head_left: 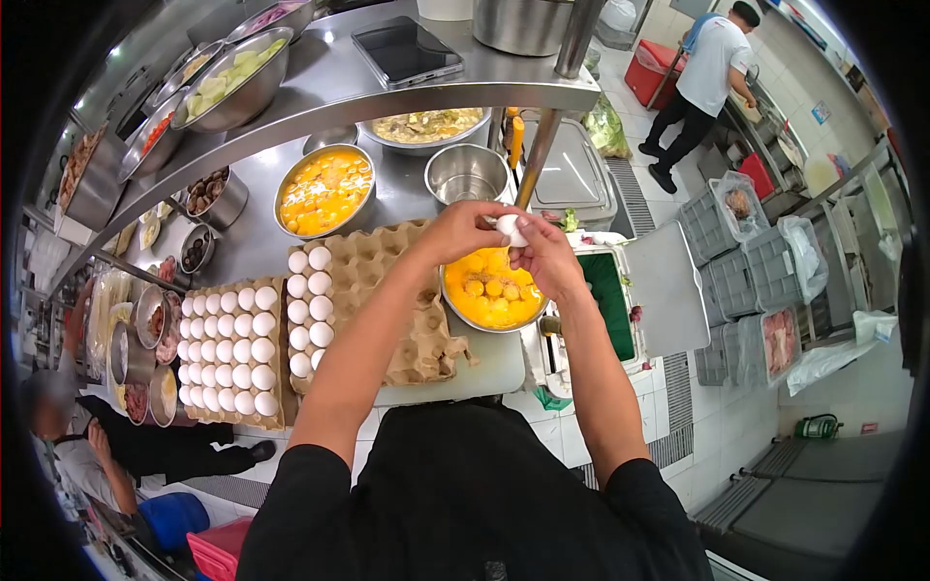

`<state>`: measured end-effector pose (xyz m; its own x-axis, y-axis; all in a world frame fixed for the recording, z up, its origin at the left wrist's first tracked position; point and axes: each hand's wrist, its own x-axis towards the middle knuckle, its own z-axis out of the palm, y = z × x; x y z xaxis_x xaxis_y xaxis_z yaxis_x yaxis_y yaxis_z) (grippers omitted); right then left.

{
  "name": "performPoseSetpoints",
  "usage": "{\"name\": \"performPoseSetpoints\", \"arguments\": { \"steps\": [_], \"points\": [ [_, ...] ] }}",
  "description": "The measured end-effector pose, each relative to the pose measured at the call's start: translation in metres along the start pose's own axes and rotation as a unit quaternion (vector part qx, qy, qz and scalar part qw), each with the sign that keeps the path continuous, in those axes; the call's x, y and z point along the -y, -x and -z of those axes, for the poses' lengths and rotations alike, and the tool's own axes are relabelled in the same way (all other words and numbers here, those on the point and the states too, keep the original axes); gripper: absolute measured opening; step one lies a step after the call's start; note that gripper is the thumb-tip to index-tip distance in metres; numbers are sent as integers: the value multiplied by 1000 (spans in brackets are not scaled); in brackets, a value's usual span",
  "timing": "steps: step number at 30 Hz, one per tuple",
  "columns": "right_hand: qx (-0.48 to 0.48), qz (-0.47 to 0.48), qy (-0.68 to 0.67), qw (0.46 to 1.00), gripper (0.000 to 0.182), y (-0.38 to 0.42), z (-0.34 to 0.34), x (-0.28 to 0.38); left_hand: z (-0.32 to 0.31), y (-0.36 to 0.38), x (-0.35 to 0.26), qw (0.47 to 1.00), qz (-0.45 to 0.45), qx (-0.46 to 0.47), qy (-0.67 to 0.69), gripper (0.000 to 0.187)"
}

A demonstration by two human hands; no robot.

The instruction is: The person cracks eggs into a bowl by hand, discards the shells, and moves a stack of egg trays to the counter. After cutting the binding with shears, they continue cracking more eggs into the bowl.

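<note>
My left hand (467,232) and my right hand (548,257) meet on a white egg (511,229), with the fingers of both closed round it. Whether its shell is cracked cannot be made out. Just below my hands stands a metal bowl (500,330) holding raw cracked eggs (494,289) with several whole yolks. Left of this bowl lies a cardboard egg tray (426,334), mostly bare, with a column of white eggs (319,308) along its left side. Farther left, another tray (282,412) is filled with white eggs (226,351).
Behind are an empty steel pot (468,174) and a second bowl of cracked eggs (325,191). A steel shelf (387,105) crosses above the counter. A green-lined bin (610,305) stands right. One person (712,73) works back right, another (73,436) is lower left.
</note>
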<state>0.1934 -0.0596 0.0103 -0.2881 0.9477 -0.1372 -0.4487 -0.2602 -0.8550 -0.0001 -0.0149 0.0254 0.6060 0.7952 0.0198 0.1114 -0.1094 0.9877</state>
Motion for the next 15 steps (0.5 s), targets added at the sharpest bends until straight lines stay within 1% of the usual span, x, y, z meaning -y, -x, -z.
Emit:
{"name": "performPoseSetpoints", "arguments": {
  "steps": [1, 3, 5, 7, 8, 9, 10, 11, 13, 14, 15],
  "points": [
    [-2, 1, -2, 1000, 31, 1, 1, -1, 0, 5, -1, 1000, 1, 2, -1, 46],
    [23, -54, 60, 996, 31, 2, 1, -2, -3, 17, -1, 998, 39, -21, -49, 45],
    [43, -56, 79, 994, 32, 4, 0, 0, -6, 26, 7, 998, 32, -39, -30, 44],
    [61, -42, 214, 974, 35, 5, -5, 4, -4, 34, 12, 991, 73, -66, -88, 44],
    [63, -43, 215, 974, 35, 7, -7, 6, -3, 38, 17, 991, 74, -68, -87, 44],
    [44, 11, 353, 935, 38, 11, -13, 9, -2, 42, 19, 987, 23, -79, -141, 44],
    [25, 66, 482, 873, 41, 13, -17, 12, -2, 44, 21, 976, -27, -89, -195, 43],
    [27, 65, 482, 873, 41, 13, -20, 13, -2, 46, 23, 976, -26, -90, -195, 43],
    [-7, 78, 453, 888, 43, 13, -22, 13, -8, 48, -1, 927, -23, -132, -350, 50],
    [-1, 108, 417, 902, 42, 13, -23, 13, -15, 47, -14, 927, -22, -134, -349, 50],
    [0, 108, 417, 902, 42, 12, -22, 14, -24, 41, -29, 961, -50, -123, -242, 52]
  ]
}}
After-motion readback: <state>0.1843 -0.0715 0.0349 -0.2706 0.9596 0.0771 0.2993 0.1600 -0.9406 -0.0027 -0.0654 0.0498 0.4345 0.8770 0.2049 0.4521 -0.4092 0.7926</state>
